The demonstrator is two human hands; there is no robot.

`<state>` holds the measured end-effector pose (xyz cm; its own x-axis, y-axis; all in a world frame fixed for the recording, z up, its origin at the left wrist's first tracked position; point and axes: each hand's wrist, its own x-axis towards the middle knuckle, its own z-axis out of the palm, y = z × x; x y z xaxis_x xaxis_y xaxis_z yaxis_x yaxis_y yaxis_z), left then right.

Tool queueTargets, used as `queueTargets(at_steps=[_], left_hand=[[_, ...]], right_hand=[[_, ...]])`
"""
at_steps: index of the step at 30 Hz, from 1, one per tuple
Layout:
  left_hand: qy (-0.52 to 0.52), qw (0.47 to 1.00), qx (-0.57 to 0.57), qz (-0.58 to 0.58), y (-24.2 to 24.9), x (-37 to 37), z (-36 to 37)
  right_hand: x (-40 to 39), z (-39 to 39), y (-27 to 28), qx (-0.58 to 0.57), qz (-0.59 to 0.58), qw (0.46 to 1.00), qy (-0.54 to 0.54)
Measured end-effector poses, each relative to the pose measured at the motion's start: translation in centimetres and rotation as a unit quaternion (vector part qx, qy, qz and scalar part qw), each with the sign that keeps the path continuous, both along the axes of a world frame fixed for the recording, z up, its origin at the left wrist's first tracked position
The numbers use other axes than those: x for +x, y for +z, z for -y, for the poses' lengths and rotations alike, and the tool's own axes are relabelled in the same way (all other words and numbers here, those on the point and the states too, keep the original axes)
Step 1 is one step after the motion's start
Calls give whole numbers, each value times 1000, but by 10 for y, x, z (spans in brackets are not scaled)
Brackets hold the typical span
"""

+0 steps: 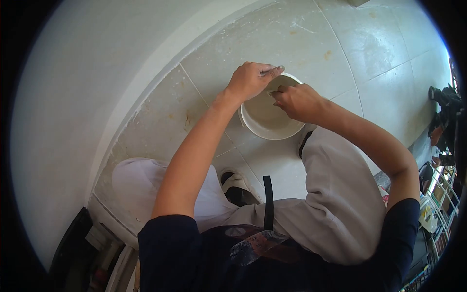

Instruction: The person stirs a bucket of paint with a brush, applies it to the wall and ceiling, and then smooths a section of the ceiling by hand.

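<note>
A round white bucket stands on the tiled floor between my knees, with pale, whitish contents inside. My left hand is at the far left part of the rim, its thumb and fingers pinched together and smeared with pale residue. Over the bucket's opening, my right hand has its fingers curled in, the fingertips pointing toward the left hand. What either hand pinches is too small to make out.
A white wall curves along the left. Pale floor tiles carry stains and white smears. At right are a wire rack with items and dark objects. A dark item leans at lower left. My sandalled foot is below the bucket.
</note>
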<state>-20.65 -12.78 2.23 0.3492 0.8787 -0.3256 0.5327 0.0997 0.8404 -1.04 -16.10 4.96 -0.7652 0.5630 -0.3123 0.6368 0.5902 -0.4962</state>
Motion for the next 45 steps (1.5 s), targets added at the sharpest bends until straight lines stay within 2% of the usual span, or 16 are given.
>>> queueTargets(at_steps=[4, 10, 13, 16, 19, 22, 23, 26, 31, 33, 34, 36, 37, 42, 43, 45], left_hand=[[10, 999, 26, -24, -3, 1, 2], [31, 997, 66, -28, 0, 3, 3], [24, 996, 72, -37, 2, 2, 2], [27, 997, 70, -30, 2, 3, 2], [27, 997, 73, -22, 2, 3, 2], [22, 998, 35, -46, 8, 3, 2], [25, 999, 30, -37, 10, 4, 2], [33, 999, 23, -23, 9, 3, 5], [68, 995, 40, -63, 14, -9, 25], [115, 988, 53, -86, 18, -23, 37], [139, 984, 55, -99, 18, -34, 48], [207, 963, 144, -98, 0, -61, 63], [226, 957, 137, -118, 2, -74, 63], [331, 905, 136, -229, 11, -128, 61], [351, 898, 185, -192, 8, -135, 59], [386, 888, 138, -208, 7, -144, 58]], right_hand=[[-7, 6, -20, 9, -5, 1000, 5], [-18, 12, -17, -23, 46, 998, 20], [-13, 13, -4, -16, -56, 998, -16], [-10, 8, 19, -55, -16, 998, -26], [-5, 15, 14, -62, -5, 997, -44], [-5, 32, 34, -8, -67, 995, -68], [-7, 35, 38, -34, -87, 992, -79], [-7, 40, 30, -23, -27, 995, -95], [-10, 47, 26, -42, -75, 989, -119], [-14, 45, 34, -43, -99, 985, -131], [-14, 41, 38, -82, -137, 978, -133], [-14, 27, 46, -160, -210, 955, -133], [-13, 19, 55, -197, -235, 937, -169], [-16, -10, 65, -385, -335, 800, -315], [-15, -16, 62, -387, -374, 777, -328], [-13, -25, 57, -397, -439, 727, -349]])
